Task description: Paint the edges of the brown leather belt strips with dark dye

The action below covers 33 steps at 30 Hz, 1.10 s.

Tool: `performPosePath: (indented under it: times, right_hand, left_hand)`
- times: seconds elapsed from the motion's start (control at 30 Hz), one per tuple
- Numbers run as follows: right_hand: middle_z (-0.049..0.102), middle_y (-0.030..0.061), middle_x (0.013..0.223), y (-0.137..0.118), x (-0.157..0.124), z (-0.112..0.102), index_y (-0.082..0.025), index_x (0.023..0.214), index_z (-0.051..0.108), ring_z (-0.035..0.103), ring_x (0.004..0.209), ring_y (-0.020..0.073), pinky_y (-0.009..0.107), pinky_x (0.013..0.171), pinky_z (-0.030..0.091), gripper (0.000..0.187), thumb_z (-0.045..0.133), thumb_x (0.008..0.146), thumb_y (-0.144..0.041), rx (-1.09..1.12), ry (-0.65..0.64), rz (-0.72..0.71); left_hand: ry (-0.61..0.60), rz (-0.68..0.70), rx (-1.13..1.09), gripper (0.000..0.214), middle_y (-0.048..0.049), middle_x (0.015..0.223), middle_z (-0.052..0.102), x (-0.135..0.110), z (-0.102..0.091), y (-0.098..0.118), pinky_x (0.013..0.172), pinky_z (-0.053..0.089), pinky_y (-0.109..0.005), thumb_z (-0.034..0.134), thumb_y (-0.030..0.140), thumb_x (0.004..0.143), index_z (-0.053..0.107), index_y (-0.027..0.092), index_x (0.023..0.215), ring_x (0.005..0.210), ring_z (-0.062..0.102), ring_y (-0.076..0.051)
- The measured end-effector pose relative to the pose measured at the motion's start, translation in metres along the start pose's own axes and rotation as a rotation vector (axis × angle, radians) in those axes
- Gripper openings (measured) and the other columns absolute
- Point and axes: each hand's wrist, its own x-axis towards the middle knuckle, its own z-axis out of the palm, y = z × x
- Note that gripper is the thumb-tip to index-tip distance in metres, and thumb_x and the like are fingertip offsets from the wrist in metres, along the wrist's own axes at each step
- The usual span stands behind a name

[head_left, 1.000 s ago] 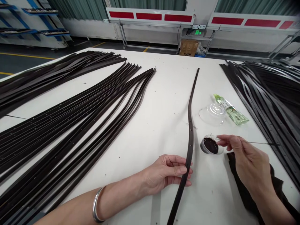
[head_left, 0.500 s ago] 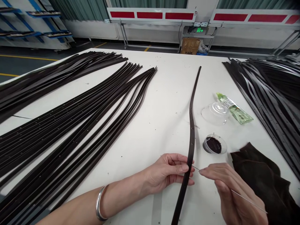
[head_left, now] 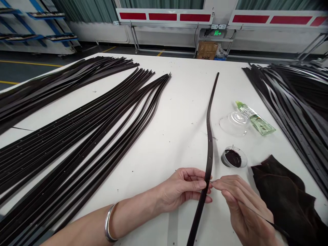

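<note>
A long dark brown strap (head_left: 209, 147) with a row of small holes runs away from me, lifted off the table near my hands. My left hand (head_left: 183, 189) is closed around it, thumb on top and fingers underneath. Pinched in my right hand (head_left: 246, 205) is a thin metal rod (head_left: 265, 219), its tip at the strap's right edge beside my left fingertips. Whether the tip touches the strap is hard to see. Just beyond my right hand stands a small clear cup (head_left: 242, 157) of dark liquid (head_left: 232, 158).
Bundles of dark straps (head_left: 99, 116) cover the table's left side, and more straps (head_left: 294, 112) lie at the right. A clear lid (head_left: 237, 123) and a green tube (head_left: 258, 121) rest behind the cup. Dark brown cloth or leather (head_left: 282, 191) lies beside my right hand.
My right hand has moved left with the rod, bringing its fingers closer to the strap's edge. My left hand keeps its hold in the same place.
</note>
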Motion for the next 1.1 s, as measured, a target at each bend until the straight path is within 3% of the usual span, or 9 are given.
performPosePath:
  times: [0.27, 0.47, 0.53, 0.6, 0.7, 0.77, 1.1]
  right_hand:
    - [0.066, 0.0097, 0.084, 0.0008, 0.0021, -0.0036, -0.007, 0.100, 0.057, 0.061, 0.085, 0.0172, 0.036, 0.072, 0.053, 0.031, 0.045, 0.080, 0.013, 0.022, 0.084, -0.005]
    - [0.067, 0.0088, 0.088, 0.0012, -0.0012, -0.0005, -0.009, 0.104, 0.058, 0.063, 0.089, 0.0167, 0.034, 0.076, 0.053, 0.030, 0.047, 0.082, 0.009, 0.030, 0.047, 0.017]
    - [0.067, 0.0059, 0.088, 0.0001, -0.0013, -0.0017, -0.013, 0.102, 0.060, 0.063, 0.088, 0.0147, 0.029, 0.075, 0.052, 0.027, 0.045, 0.087, 0.004, 0.049, 0.023, 0.116]
    - [0.067, 0.0019, 0.085, -0.0011, -0.0007, -0.0036, -0.017, 0.096, 0.063, 0.064, 0.083, 0.0112, 0.023, 0.072, 0.051, 0.025, 0.042, 0.094, -0.004, 0.066, 0.007, 0.301]
    - [0.067, -0.0021, 0.081, -0.0029, -0.0006, -0.0055, -0.021, 0.085, 0.064, 0.063, 0.076, 0.0082, 0.017, 0.070, 0.049, 0.029, 0.039, 0.099, -0.014, 0.052, 0.098, 0.557]
    - [0.067, -0.0019, 0.081, -0.0044, -0.0014, -0.0051, -0.021, 0.083, 0.064, 0.063, 0.076, 0.0092, 0.018, 0.070, 0.049, 0.029, 0.040, 0.099, -0.018, 0.052, 0.166, 0.618]
    - [0.067, 0.0003, 0.085, 0.0003, -0.0043, -0.0027, -0.020, 0.087, 0.059, 0.064, 0.083, 0.0104, 0.022, 0.077, 0.050, 0.025, 0.039, 0.096, -0.008, 0.116, 0.054, 0.442]
  left_hand:
    - [0.023, -0.008, 0.003, 0.019, -0.0090, 0.090, 0.070, -0.0003, 0.0008, 0.0004, 0.077, 0.060, -0.033, 0.077, 0.013, 0.078, 0.069, 0.011, 0.095, 0.079, 0.067, -0.014]
    - [0.027, -0.006, 0.017, 0.021, -0.0086, 0.088, 0.070, 0.0004, 0.0001, 0.0002, 0.077, 0.060, -0.033, 0.077, 0.013, 0.077, 0.069, 0.010, 0.097, 0.078, 0.067, -0.014]
    - [0.025, -0.004, 0.031, 0.022, -0.0076, 0.086, 0.069, 0.0004, 0.0005, 0.0005, 0.076, 0.060, -0.033, 0.077, 0.013, 0.077, 0.069, 0.009, 0.097, 0.077, 0.067, -0.013]
    - [0.020, -0.007, 0.044, 0.022, -0.0073, 0.085, 0.068, 0.0003, 0.0011, 0.0008, 0.076, 0.060, -0.033, 0.077, 0.013, 0.077, 0.068, 0.009, 0.097, 0.077, 0.066, -0.013]
    - [0.031, -0.019, 0.051, 0.022, -0.0080, 0.086, 0.069, 0.0003, 0.0020, 0.0013, 0.076, 0.060, -0.033, 0.078, 0.014, 0.076, 0.067, 0.010, 0.095, 0.077, 0.066, -0.013]
    - [0.044, -0.024, 0.059, 0.022, -0.0082, 0.086, 0.069, 0.0002, 0.0026, 0.0016, 0.077, 0.060, -0.034, 0.078, 0.014, 0.076, 0.067, 0.011, 0.094, 0.077, 0.066, -0.014]
    - [0.020, -0.014, 0.095, 0.023, -0.0079, 0.086, 0.069, 0.0005, 0.0019, 0.0019, 0.077, 0.059, -0.034, 0.077, 0.015, 0.077, 0.067, 0.010, 0.097, 0.078, 0.066, -0.014]
